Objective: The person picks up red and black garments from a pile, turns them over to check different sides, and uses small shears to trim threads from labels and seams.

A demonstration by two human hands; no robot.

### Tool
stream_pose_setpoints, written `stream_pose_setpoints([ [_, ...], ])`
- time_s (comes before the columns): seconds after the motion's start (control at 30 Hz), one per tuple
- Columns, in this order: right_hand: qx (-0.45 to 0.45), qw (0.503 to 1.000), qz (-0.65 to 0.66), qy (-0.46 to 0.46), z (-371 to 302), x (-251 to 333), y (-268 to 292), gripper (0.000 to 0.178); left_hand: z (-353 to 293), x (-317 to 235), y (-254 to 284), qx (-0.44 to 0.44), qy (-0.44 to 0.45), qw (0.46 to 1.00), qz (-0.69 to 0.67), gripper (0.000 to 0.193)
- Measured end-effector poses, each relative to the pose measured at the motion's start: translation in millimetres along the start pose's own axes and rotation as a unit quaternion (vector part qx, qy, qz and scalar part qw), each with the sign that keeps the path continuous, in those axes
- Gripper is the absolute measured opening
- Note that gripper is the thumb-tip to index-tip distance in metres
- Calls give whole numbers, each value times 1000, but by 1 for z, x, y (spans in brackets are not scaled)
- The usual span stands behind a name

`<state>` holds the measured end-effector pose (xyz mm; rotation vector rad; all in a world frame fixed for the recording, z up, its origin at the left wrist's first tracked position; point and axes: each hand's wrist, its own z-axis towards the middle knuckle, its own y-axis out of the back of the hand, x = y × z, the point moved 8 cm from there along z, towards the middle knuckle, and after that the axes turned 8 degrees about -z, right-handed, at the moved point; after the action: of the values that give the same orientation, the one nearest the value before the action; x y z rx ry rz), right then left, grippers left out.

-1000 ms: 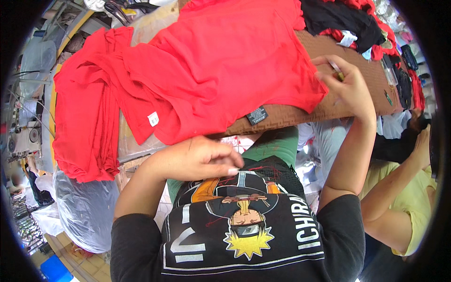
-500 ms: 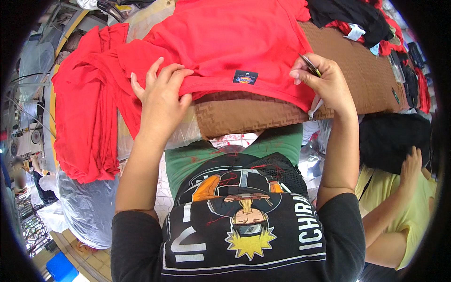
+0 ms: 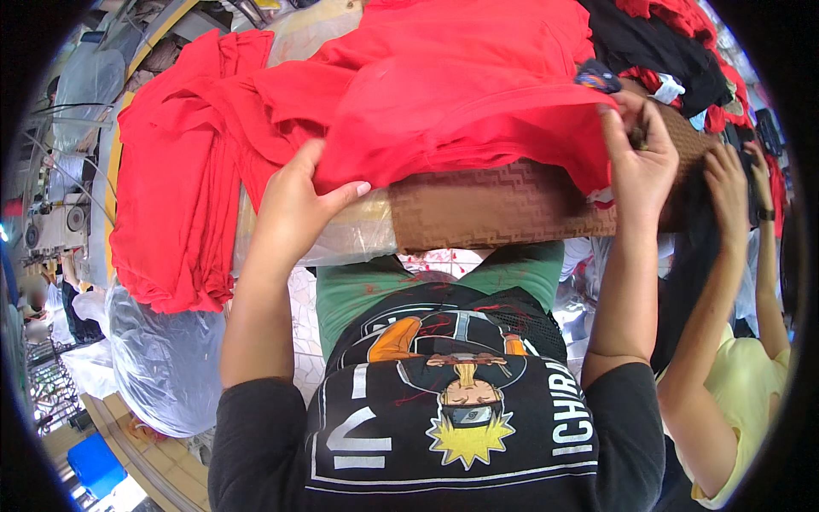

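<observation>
A red garment (image 3: 478, 94) lies spread over a brown patterned padded surface, its near hem raised and bowed. At the right end of that hem, my right hand (image 3: 641, 145) is closed on the cloth, thumb against the edge. A dark object, partly hidden, shows in its curled fingers. Beside these fingers a small dark label (image 3: 598, 77) on the garment is turned up and blurred. My left hand (image 3: 294, 205) grips the left part of the hem; its thumb lies at the near edge and the cloth hides most of its fingers.
Folded red cloth (image 3: 175, 188) hangs over the left edge beside clear plastic (image 3: 162, 367). Black and red garments (image 3: 657, 43) are heaped at the back right. Close on the right, a co-worker's hand (image 3: 725, 188) and yellow sleeve reach in. The brown padded surface (image 3: 486, 209) shows in front.
My right hand has moved up and right, lifting the hem and turning the label. My left hand has gone from lying on the cloth to its edge. The co-worker's hands have moved up.
</observation>
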<state>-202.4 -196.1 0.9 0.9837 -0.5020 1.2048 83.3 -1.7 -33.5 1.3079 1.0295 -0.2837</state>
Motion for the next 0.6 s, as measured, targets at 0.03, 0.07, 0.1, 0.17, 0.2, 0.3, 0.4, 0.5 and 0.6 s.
stream_pose_setpoints([
  [0.03,-12,1000,-3,0,3,-2,6,13,-2,4,-2,56,10,996,-74,60],
  [0.07,-25,1000,-5,-1,5,-4,10,13,-4,5,-6,111,19,983,-148,57],
  [0.1,-31,999,8,-8,6,-5,15,13,-6,-24,0,81,-160,972,-154,42],
  [0.17,-60,998,13,18,9,3,21,13,-10,-22,-3,134,-65,923,-356,34],
  [0.2,-77,997,15,29,11,5,26,14,-13,-24,-6,161,-18,879,-448,30],
  [0.3,-103,990,82,54,14,13,34,15,-23,-46,7,116,-75,834,-535,20],
  [0.4,-111,984,1,138,17,7,29,15,-19,-36,1,79,-23,870,-487,17],
  [0.5,88,973,-212,-29,16,-40,-14,21,-8,31,-50,195,-5,964,-182,19],
  [0.6,179,934,-276,-139,0,-77,-21,24,-14,46,-64,213,17,960,-180,23],
])
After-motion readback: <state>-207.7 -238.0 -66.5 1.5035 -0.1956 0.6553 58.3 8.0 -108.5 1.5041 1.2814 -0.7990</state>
